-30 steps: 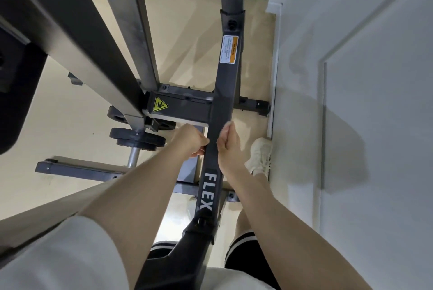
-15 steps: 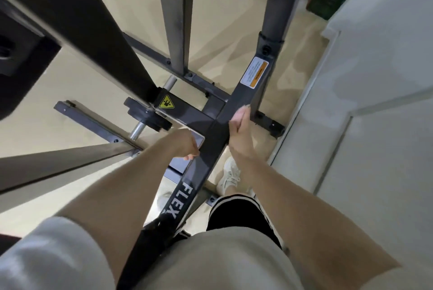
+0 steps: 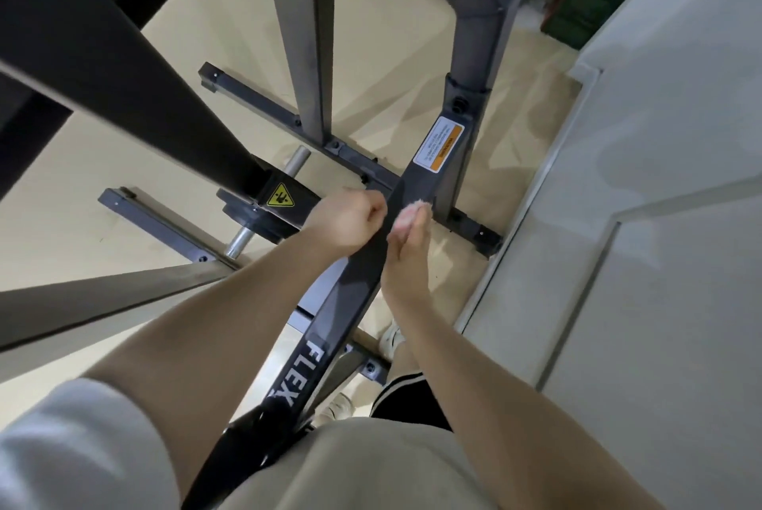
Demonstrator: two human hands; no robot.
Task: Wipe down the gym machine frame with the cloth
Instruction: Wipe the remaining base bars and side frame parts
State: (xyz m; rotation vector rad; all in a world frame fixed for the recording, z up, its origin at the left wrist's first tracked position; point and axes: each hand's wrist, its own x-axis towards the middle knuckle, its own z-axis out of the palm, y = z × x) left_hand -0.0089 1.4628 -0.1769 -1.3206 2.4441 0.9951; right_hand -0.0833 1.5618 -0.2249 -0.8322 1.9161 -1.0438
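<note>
Cloth [image 3: 412, 207], a soft, light pinkish scrap, peeks from the right hand [image 3: 406, 252] pressed against the sloped frame bar [image 3: 363, 262]. Left hand [image 3: 350, 221] fingers curl at the bar's left edge; contents hidden. Best bunched under the fingers.

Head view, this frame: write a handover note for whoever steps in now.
Left hand: fist against the left side of the FLEX bar; whether it grips anything is unclear.
Right hand: on the bar's right side, with a pinkish cloth at its fingertips.
Done: cannot tell from this frame.
Left: bar towards the orange label, uprights, floor rails.
</note>
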